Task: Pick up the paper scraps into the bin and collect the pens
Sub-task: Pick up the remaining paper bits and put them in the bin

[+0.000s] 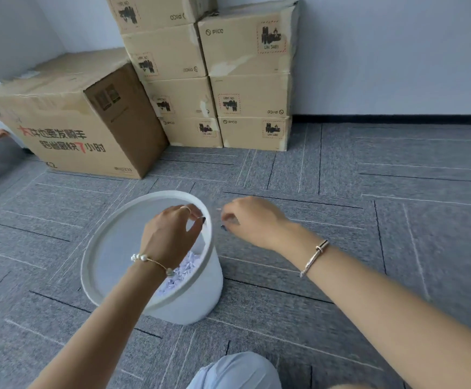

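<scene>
White paper scraps (185, 266) lie below our left hand (169, 234), whose fingers curl together, seemingly empty. Our right hand (252, 220) pinches something too blurred to name. Scraps look featherlight and limp; we'd pinch their edges.

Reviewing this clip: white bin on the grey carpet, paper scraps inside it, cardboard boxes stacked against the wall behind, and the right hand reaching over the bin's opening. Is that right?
Not quite. In the head view it is the left hand that is over the opening of the white bin; the right hand is beside it, above the carpet. The paper scraps inside and the stacked cardboard boxes are as stated.
</scene>
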Demonstrator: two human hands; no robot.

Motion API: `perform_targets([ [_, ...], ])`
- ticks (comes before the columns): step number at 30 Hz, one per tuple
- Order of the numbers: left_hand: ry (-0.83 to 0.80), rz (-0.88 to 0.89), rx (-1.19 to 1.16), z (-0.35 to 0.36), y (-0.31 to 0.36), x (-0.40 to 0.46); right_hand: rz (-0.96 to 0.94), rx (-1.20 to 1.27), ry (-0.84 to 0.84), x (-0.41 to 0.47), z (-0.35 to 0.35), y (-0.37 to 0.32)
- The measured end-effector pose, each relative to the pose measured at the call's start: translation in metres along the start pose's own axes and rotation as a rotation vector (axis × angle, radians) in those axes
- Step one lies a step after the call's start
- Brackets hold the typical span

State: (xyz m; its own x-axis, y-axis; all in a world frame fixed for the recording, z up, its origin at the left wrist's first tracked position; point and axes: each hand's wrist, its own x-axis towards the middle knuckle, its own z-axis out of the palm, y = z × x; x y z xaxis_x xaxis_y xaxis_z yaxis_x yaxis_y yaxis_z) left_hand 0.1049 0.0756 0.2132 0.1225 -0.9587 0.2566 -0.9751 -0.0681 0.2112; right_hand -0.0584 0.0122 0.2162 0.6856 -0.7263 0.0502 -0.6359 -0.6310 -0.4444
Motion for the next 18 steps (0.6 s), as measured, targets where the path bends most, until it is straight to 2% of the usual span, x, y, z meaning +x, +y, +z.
perform_targets([
  [8, -0.141, 0.356, -0.139, 0.076, 0.149, 0.017, 0.320, 0.028, 0.366, -0.141, -0.022, 0.113],
  [12, -0.231, 0.476, -0.203, 0.130, 0.217, -0.004, 0.523, 0.043, 0.438, -0.222, 0.001, 0.166],
  [18, -0.422, 0.603, -0.245, 0.203, 0.280, -0.055, 0.759, 0.075, 0.436, -0.311, 0.070, 0.207],
])
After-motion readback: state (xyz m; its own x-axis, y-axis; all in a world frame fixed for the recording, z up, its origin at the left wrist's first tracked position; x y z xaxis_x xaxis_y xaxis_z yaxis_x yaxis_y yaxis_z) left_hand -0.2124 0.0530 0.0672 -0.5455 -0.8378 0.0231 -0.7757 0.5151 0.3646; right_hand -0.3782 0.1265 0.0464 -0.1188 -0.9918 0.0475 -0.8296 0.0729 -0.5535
